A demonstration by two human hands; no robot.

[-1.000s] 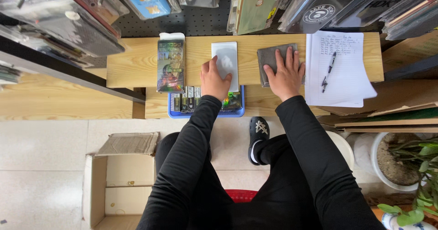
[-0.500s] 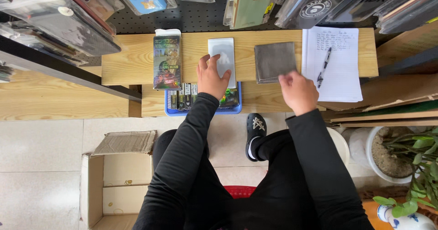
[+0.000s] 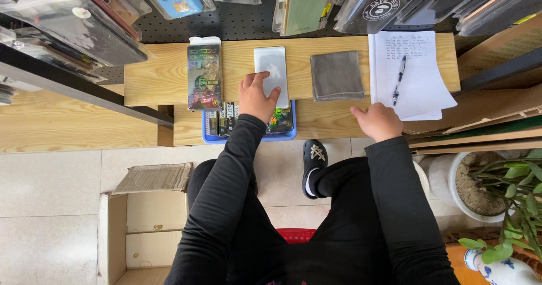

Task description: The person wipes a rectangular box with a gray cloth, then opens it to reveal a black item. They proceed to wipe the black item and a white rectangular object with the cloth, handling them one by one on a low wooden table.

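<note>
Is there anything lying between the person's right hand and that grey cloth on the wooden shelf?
Nothing visible does. The right hand rests at the shelf's front edge, and only bare wood of the shelf separates it from the grey cloth. The pen and paper lie off to the side.

One cloth (image 3: 337, 75), one pen (image 3: 398, 79) (black), two hands.

Grey cloth (image 3: 337, 75), pale white slab (image 3: 271, 70), blue tray (image 3: 248, 138), black sleeves (image 3: 226, 177).
</note>
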